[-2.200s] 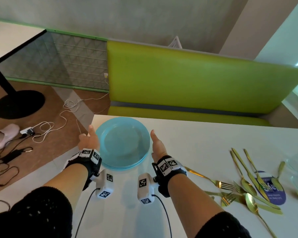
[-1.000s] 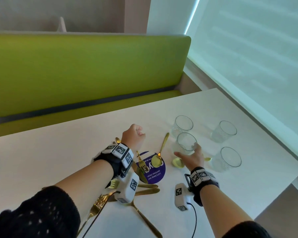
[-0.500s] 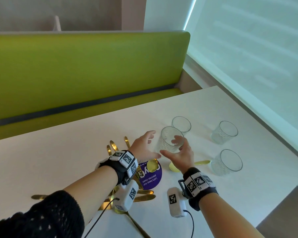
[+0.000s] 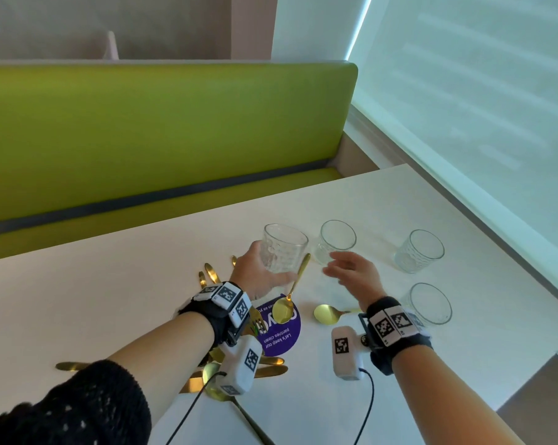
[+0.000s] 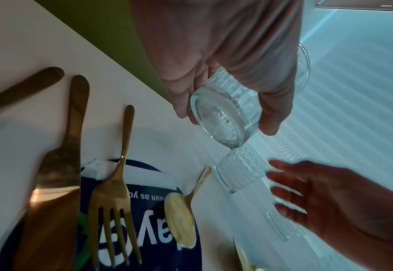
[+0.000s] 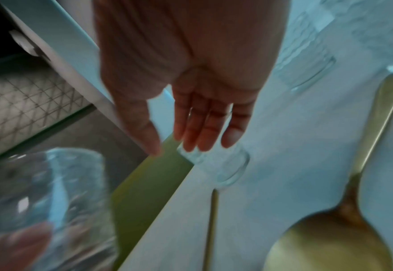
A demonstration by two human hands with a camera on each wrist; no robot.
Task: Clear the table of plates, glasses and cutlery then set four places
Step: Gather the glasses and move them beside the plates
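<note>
The ribbed glass (image 4: 282, 252) is sitting in the left hand (image 4: 258, 277), lifted off the white surface (image 4: 110, 284) with fingers and thumb wrapping its lower half. The left wrist view is showing what the head view isn't: the thick round base of that glass from below, clear of the surface, with a gold fork (image 5: 114, 192) and a gold knife (image 5: 58, 183) lying on a purple sticker (image 4: 282, 335) underneath. From the head view most of that cutlery is hiding behind the left forearm, so I can't count it. The right hand (image 4: 354, 274) is hovering with fingers spread and relaxed, holding nothing, just beside a second glass (image 4: 337, 240) standing on the surface; the right wrist view is pretty blurry, so whether the fingertips are touching it is hard to call. Two more glasses (image 4: 420, 250) are standing further right near the window blind (image 4: 464, 91), one partly covered by the right wristband. Two gold spoons (image 4: 285, 308) are lying between the hands. A green bench seat (image 4: 142, 139) is running behind the surface.
</note>
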